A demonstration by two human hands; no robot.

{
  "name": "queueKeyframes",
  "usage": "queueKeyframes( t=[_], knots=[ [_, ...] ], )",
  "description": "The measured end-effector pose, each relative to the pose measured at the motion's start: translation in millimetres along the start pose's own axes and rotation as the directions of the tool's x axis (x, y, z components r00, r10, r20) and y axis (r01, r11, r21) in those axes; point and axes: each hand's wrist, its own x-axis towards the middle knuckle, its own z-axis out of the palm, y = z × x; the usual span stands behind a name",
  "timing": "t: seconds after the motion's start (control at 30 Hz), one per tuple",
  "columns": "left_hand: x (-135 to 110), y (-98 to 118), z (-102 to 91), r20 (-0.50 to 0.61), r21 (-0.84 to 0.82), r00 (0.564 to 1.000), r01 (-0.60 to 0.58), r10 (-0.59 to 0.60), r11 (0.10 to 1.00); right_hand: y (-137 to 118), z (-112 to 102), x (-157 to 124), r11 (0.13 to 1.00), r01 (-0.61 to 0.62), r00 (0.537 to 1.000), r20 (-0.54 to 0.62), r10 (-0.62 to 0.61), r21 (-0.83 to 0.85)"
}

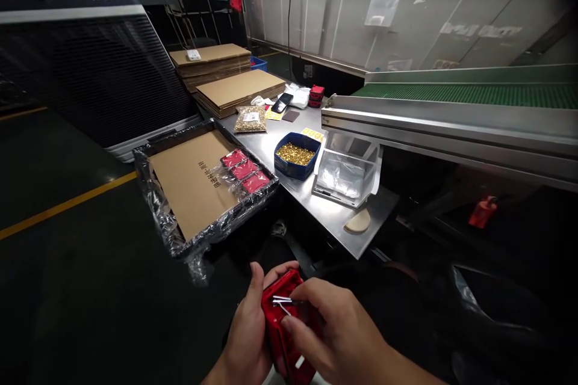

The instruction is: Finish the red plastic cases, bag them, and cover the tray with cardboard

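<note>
My left hand grips a red plastic part low in the view, in front of my lap. My right hand rests over the part's right side, with thumb and forefinger pinching a thin silver metal piece against its top face. On the steel table beyond stand a blue tub of small brass pieces and a clear plastic bag lying open.
A plastic-lined tray with cardboard and three bagged red parts sits at the table's left end. Stacked cardboard sheets, a bag of brass pieces and a phone lie farther back. A green conveyor runs on the right.
</note>
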Motion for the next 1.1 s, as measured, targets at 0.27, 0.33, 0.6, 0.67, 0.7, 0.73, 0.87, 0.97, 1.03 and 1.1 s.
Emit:
queueKeyframes(
  t=[0.27, 0.33, 0.6, 0.67, 0.7, 0.73, 0.87, 0.97, 1.03, 1.1],
  knots=[
    [0.1, 0.4, -1.2, -0.017, 0.109, 1.000, -0.002, 0.004, 0.994, -1.2, -2.3, 1.3, 0.993, -0.115, 0.992, 0.059, 0.113, 0.041],
    [0.9, 0.0, -1.8, -0.020, 0.145, 1.000, -0.011, 0.014, 0.989, -3.1, -5.7, 2.2, 0.989, -0.131, 0.988, 0.093, 0.124, 0.066],
    [1.7, -0.5, 3.2, -0.033, 0.058, 0.997, 0.067, -0.065, 0.996, 8.3, -19.8, -1.4, 0.992, 0.098, 0.995, 0.019, -0.097, -0.073],
    [2.4, -0.5, 4.0, -0.046, 0.025, 0.994, 0.101, -0.100, 0.995, 15.0, -21.7, -1.3, 0.923, 0.283, 0.954, -0.018, -0.298, -0.261],
    [3.0, -0.7, 4.1, -0.042, 0.007, 0.992, 0.117, -0.116, 0.993, 17.0, -22.5, -0.5, 0.869, 0.363, 0.921, -0.011, -0.389, -0.336],
    [3.5, -1.0, 4.2, -0.033, -0.011, 0.991, 0.132, -0.132, 0.991, 17.9, -23.2, 0.8, 0.820, 0.422, 0.890, 0.005, -0.455, -0.387],
    [5.6, -2.7, 4.3, 0.007, -0.068, 0.985, 0.170, -0.170, 0.983, 13.3, -24.7, 7.2, 0.742, 0.519, 0.834, 0.062, -0.548, -0.424],
    [6.5, -3.7, 4.8, 0.013, -0.091, 0.984, 0.176, -0.176, 0.980, 10.1, -25.0, 9.6, 0.719, 0.548, 0.812, 0.067, -0.579, -0.428],
    [7.0, -4.2, 5.2, 0.002, -0.096, 0.984, 0.179, -0.180, 0.979, 11.1, -24.9, 9.9, 0.702, 0.562, 0.799, 0.070, -0.597, -0.438],
    [7.2, -4.7, 5.4, -0.008, -0.092, 0.982, 0.186, -0.188, 0.978, 14.1, -24.6, 9.5, 0.684, 0.573, 0.792, 0.091, -0.604, -0.451]
  ],
)
